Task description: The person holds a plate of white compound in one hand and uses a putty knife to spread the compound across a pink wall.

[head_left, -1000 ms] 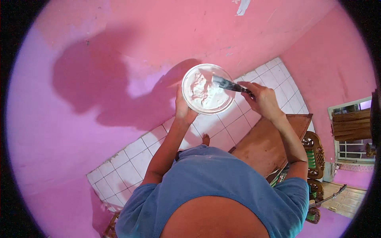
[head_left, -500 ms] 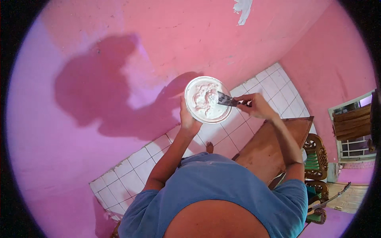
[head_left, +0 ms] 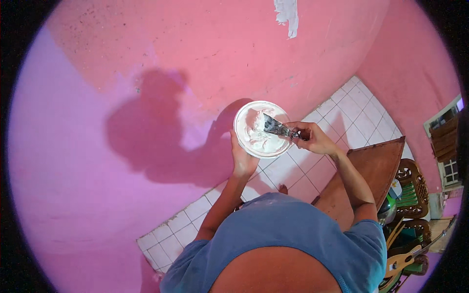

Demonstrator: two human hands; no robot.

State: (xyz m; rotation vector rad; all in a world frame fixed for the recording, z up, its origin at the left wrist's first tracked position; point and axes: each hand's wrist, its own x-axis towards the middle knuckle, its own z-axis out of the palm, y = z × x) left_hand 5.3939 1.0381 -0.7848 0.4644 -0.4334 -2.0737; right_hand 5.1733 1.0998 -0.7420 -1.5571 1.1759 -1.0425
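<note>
My left hand (head_left: 244, 160) grips a round white tub (head_left: 236, 131) from its left and lower side; its fingers are partly hidden beneath. Inside lies thick white paste (head_left: 256, 141), its surface ridged and uneven. In my right hand (head_left: 316, 140) is a putty knife (head_left: 276, 127), held by its dark handle. The knife reaches over the tub's right rim, its smeared metal blade against or just above the paste; I cannot tell which. Both hands are in front of the pink wall (head_left: 210, 63), above the tiled floor.
A white patch (head_left: 288, 17) marks the wall above. White floor tiles (head_left: 185, 239) run along its foot. To my right stands a brown wooden board or tabletop (head_left: 373, 166), with carved chairs (head_left: 413, 183) and a guitar (head_left: 398, 263) beyond.
The putty knife's blade has moved farther over the tub and tilted, its tip pointing up and left. The clump of paste near its tip has changed shape. The whole view has shifted somewhat.
</note>
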